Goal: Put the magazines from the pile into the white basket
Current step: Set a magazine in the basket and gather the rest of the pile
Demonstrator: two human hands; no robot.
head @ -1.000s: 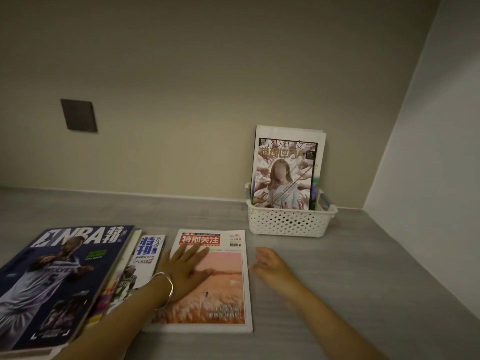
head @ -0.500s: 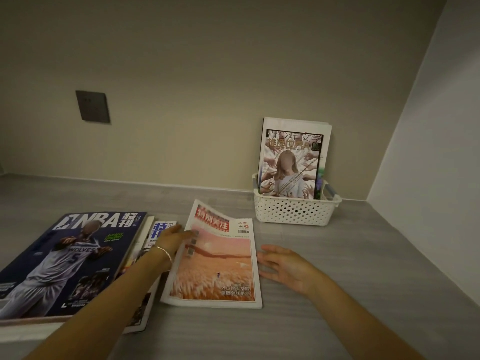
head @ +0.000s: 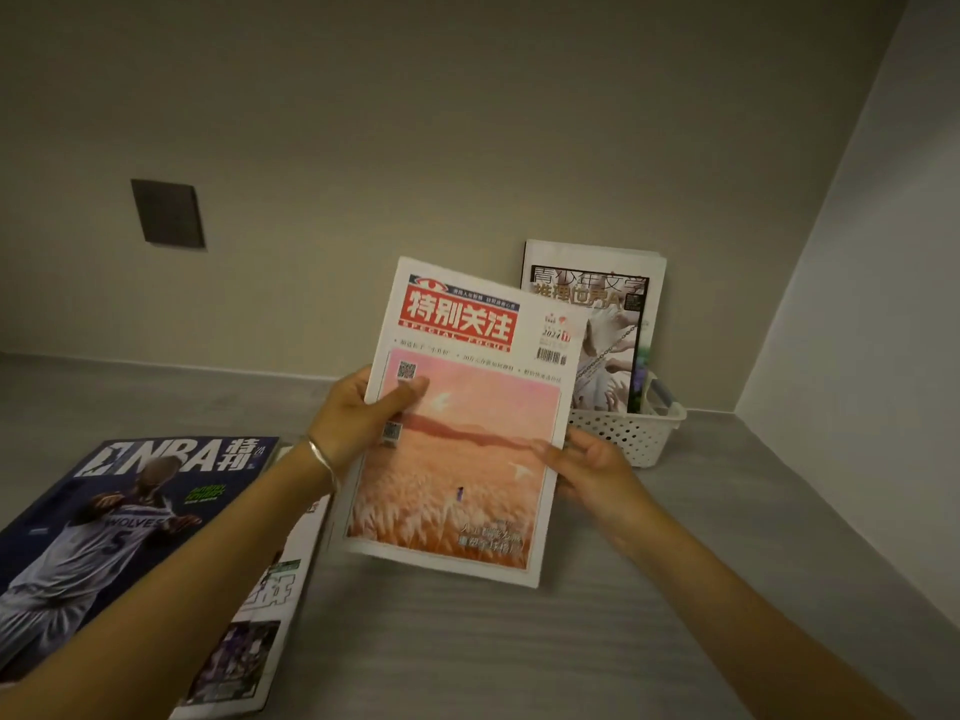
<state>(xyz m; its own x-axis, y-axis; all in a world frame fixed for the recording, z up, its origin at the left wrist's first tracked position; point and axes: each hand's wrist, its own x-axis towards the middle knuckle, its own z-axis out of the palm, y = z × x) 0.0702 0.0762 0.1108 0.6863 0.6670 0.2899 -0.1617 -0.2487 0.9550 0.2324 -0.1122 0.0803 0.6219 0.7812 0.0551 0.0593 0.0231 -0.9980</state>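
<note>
A magazine with a red title block and an orange field picture (head: 467, 433) is held up off the table, tilted toward me. My left hand (head: 358, 415) grips its left edge, thumb on the cover. My right hand (head: 592, 467) holds its right edge near the middle. Behind it at the back right stands the white basket (head: 631, 433) with a magazine (head: 605, 330) upright in it, leaning on the wall. At the left lies the pile, topped by a dark blue NBA magazine (head: 119, 522) with another magazine (head: 260, 615) sticking out beneath it.
The grey table (head: 519, 646) runs back to a beige wall with a dark square plate (head: 167, 213). A white side wall (head: 857, 356) closes the right side just beyond the basket.
The red-titled magazine has gone from lying flat, to its left edge raised, to fully lifted off the table in both hands. My right hand moved from the table onto its right edge.
</note>
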